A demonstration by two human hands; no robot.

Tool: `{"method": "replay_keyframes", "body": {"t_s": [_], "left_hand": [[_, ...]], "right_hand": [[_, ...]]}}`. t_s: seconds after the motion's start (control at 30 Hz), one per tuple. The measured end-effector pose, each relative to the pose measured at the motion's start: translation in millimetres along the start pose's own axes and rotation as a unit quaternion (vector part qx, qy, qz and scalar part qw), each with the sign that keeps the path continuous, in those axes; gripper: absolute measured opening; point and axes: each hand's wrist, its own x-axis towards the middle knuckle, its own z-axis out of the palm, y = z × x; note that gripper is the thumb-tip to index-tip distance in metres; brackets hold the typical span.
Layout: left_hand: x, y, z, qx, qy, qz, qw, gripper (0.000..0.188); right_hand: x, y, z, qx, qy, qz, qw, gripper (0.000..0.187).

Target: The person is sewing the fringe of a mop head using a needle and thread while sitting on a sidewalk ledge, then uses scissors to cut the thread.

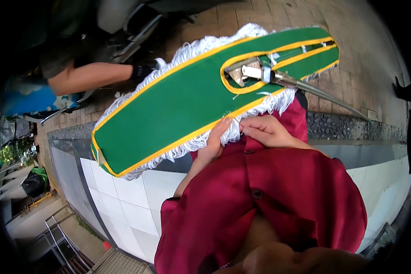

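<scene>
A long dust mop [169, 109] lies across in front of me, green backing up, with yellow edging and a white looped yarn fringe [189, 145]. My left hand [213, 140] grips its near edge, thumb on the yellow trim and fingers underneath in the fringe. Close beside it, my right hand [268, 131] is closed in a pinch against the fringe. What its fingertips hold is too small to make out. A few loose thread ends [227, 114] stick up by my left thumb. From an opening in the backing, a metal handle [324, 93] runs to the right.
A person's bare leg [91, 78] with a dark sock reaches in from the left, near the mop's far edge. Brick paving [351, 59] lies beyond, with a dark pebbled strip [338, 127] nearer me. Metal railings [61, 237] stand at lower left.
</scene>
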Motion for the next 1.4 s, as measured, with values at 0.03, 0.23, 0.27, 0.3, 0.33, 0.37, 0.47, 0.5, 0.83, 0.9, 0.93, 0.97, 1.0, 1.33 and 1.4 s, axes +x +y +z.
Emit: {"method": "replay_keyframes", "body": {"t_s": [0.03, 0.23, 0.27, 0.3, 0.33, 0.37, 0.47, 0.5, 0.83, 0.9, 0.93, 0.97, 1.0, 1.33, 1.4], "left_hand": [[5, 4, 4, 0.003, -0.006, 0.005, 1.000, 0.033], [3, 5, 0, -0.003, 0.010, -0.026, 1.000, 0.032], [1, 4, -1, -0.002, 0.004, -0.029, 1.000, 0.032], [3, 4, -4, -0.001, -0.006, -0.033, 0.999, 0.032], [4, 5, -5, 0.001, -0.016, -0.035, 0.999, 0.032], [5, 5, -4, 0.004, -0.015, -0.040, 0.999, 0.032], [4, 10, 3, 0.011, -0.007, -0.049, 0.999, 0.032], [4, 10, 5, 0.012, -0.004, -0.048, 0.999, 0.032], [5, 10, 10, 0.000, 0.029, -0.045, 0.999, 0.039], [6, 9, 9, 0.011, 0.024, -0.042, 0.999, 0.040], [6, 9, 8, 0.015, 0.022, -0.040, 0.999, 0.040], [6, 9, 7, 0.020, 0.019, -0.042, 0.999, 0.040], [7, 10, 7, 0.024, 0.015, -0.044, 0.999, 0.039], [7, 15, 17, 0.023, 0.023, -0.041, 0.999, 0.037], [7, 14, 22, 0.018, 0.039, -0.025, 0.999, 0.037]], "right_hand": [[4, -3, -3, -0.004, 0.004, -0.004, 1.000, 0.019], [3, -3, 0, 0.024, 0.006, 0.001, 1.000, 0.020], [1, -3, 1, 0.029, 0.007, 0.003, 1.000, 0.020], [1, -2, 1, 0.032, 0.010, 0.003, 0.999, 0.020], [1, -2, 0, 0.030, 0.009, 0.007, 0.999, 0.020], [1, -2, -1, 0.028, 0.009, 0.011, 0.999, 0.020], [0, -4, -3, 0.024, 0.005, 0.018, 1.000, 0.020], [0, -4, -4, 0.022, 0.003, 0.018, 1.000, 0.020], [1, -5, -4, 0.074, 0.003, 0.047, 0.996, 0.018], [0, -5, -3, 0.119, 0.004, 0.069, 0.991, 0.018], [0, -5, -3, 0.130, 0.003, 0.077, 0.989, 0.018], [0, -6, -3, 0.142, 0.002, 0.084, 0.986, 0.018], [-1, -7, -4, 0.152, 0.001, 0.092, 0.984, 0.019], [-3, -12, -2, 0.180, 0.020, 0.099, 0.979, 0.019], [-3, -14, -3, 0.171, 0.019, 0.103, 0.980, 0.019]]}}
